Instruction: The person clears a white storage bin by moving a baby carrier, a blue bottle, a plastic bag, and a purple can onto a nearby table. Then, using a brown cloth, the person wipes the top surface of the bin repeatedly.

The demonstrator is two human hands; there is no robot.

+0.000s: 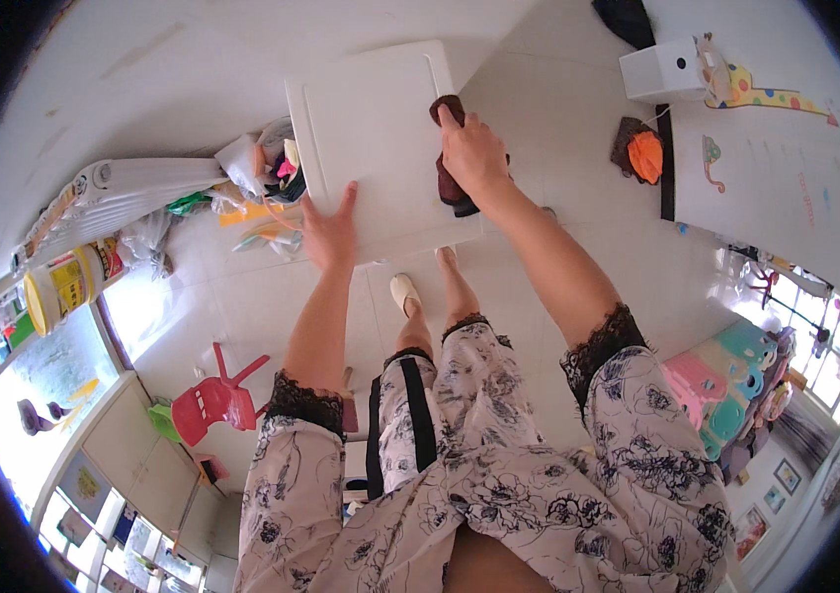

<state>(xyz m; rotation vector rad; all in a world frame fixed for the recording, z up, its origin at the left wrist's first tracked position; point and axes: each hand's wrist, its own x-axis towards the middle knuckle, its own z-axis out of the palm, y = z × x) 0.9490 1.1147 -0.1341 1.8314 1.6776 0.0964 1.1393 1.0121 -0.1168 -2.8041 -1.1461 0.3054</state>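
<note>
A white rectangular panel with rounded grooves [383,141], which looks like the top of a small cabinet or box, lies before me at the wall. My left hand [331,233] rests on its front left part, thumb and fingers spread, holding nothing. At the right edge my right hand [470,152] grips a dark brown cloth [453,185]; part of it bunches under the fingertips and part hangs below the hand. How far the cloth reaches under my palm is hidden.
Left of the panel stand a bin with bags [283,167], a white radiator [146,185] and a yellow-white bucket [68,285]. A red plastic chair [216,408] is at lower left. An orange cloth [645,157] lies at right; coloured plastic play panels [731,378] stand at lower right.
</note>
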